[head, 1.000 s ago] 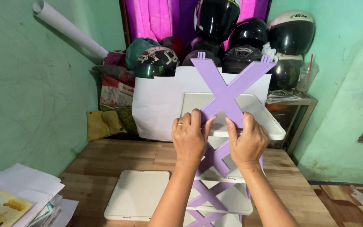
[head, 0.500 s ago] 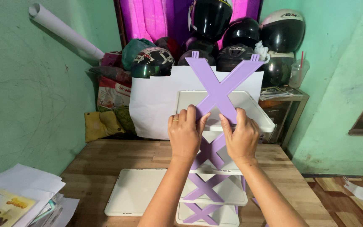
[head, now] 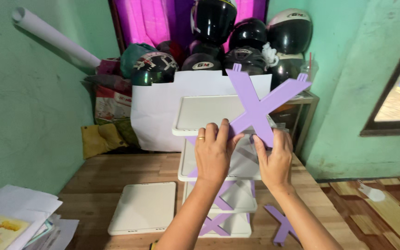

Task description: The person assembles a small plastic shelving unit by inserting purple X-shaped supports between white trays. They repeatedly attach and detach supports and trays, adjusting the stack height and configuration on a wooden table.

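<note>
Both hands grip a purple X-brace atop the white shelf rack.
Left hand and right hand pinch its lower legs — a skewed push below them could topple the stack.

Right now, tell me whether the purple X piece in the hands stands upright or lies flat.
Upright: the purple X piece rises above the top shelf, pinched low by both hands.

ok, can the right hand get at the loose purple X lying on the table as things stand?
Probably yes, once it lets go. The right hand is gripping the raised X piece; the loose X lies flat on the table right of the shelf, below that forearm, nothing covering it.
</note>
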